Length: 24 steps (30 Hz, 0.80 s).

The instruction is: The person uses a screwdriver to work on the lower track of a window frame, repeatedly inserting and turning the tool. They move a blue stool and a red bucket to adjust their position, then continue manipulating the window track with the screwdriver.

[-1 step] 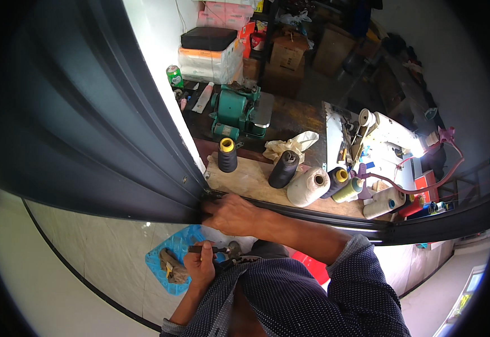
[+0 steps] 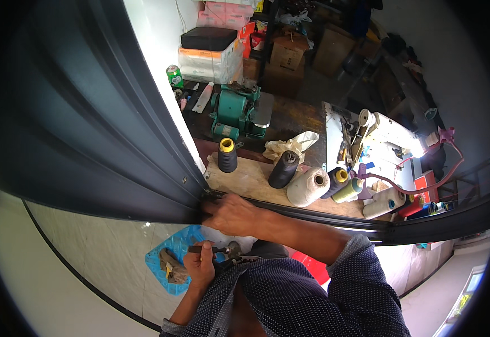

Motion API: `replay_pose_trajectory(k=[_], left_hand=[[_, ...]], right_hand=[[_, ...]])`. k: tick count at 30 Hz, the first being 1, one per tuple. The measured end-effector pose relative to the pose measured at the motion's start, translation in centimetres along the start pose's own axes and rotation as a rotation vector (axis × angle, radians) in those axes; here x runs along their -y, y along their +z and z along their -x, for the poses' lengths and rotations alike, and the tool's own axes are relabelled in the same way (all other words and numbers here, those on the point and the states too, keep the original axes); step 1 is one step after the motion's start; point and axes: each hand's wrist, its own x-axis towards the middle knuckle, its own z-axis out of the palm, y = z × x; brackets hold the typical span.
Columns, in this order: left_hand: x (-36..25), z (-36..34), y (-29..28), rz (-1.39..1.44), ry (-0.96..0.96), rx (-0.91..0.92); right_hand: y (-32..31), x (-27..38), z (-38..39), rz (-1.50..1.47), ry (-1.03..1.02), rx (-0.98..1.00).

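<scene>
My left hand (image 2: 200, 265) is closed around the dark handle of a hammer (image 2: 233, 250), its rounded metal head pointing right, toward my body. Above it, my right hand (image 2: 231, 216) reaches across to the corner where the black metal door (image 2: 104, 129) meets the dark window sill frame (image 2: 335, 224). Its fingers are bent together at that edge; the tips lie in shadow, and what they pinch there is hidden. Below the hands, a blue plastic stool (image 2: 154, 261) carries a crumpled brown cloth (image 2: 172, 267).
Beyond the frame, a wooden board (image 2: 250, 180) holds thread cones, among them a black one (image 2: 227, 157) and a white one (image 2: 309, 187). Farther back stand a green machine (image 2: 234, 109), a lit white sewing machine (image 2: 391, 132) and cardboard boxes (image 2: 287, 53). Red plastic (image 2: 310, 267) shows beside me.
</scene>
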Motion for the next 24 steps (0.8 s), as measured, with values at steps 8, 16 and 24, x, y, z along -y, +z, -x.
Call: replay_pose_trajectory(k=[8, 16, 24], left_hand=[[0.0, -0.3, 0.0, -0.060, 0.015, 0.035], [-0.3, -0.3, 0.2, -0.016, -0.001, 0.000], [-0.1, 0.0, -0.1, -0.022, 0.011, -0.015]], right_hand=[[-0.5, 0.5, -0.5, 0.087, -0.004, 0.088], [1.0, 0.2, -0.1, 0.085, -0.081, -0.107], [-0.1, 2.1, 1.2, -0.015, 0.068, -0.280]])
